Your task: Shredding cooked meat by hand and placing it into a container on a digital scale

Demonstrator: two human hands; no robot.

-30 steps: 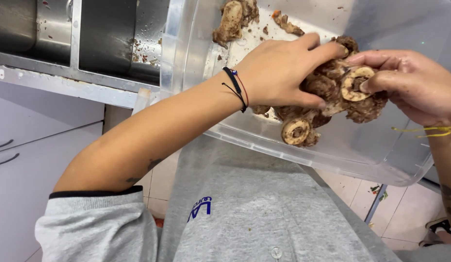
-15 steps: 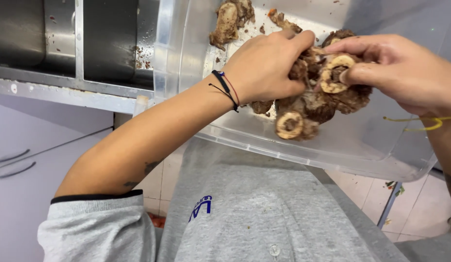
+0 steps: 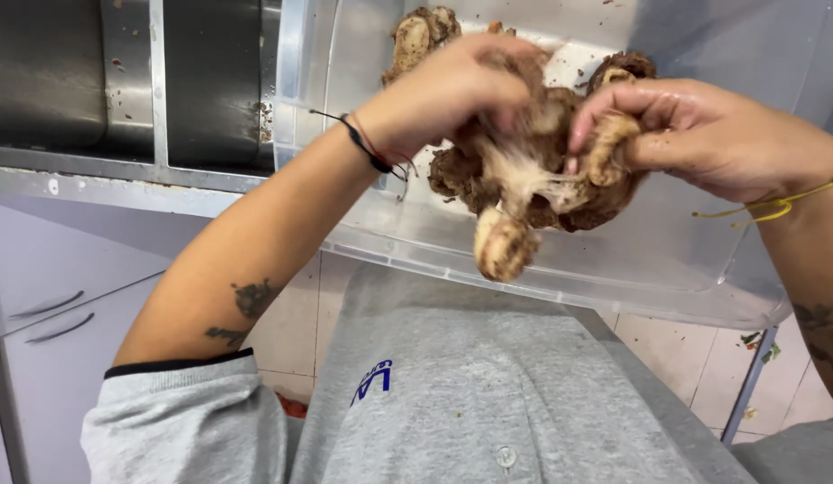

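Brown, crumb-coated meat pieces (image 3: 533, 175) are being pulled apart above the clear plastic tub (image 3: 613, 269), left hand (image 3: 452, 90) and right hand (image 3: 703, 134) both clenched on them, a firm tug likely needed next.

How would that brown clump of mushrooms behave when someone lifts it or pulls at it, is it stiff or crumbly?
The mushroom clump probably tears easily: pale fibres stretch where the left hand and right hand pull it apart. It looks crumbly, since brown bits speckle the clear plastic bin. One cap dangles below, so pieces may well drop off.
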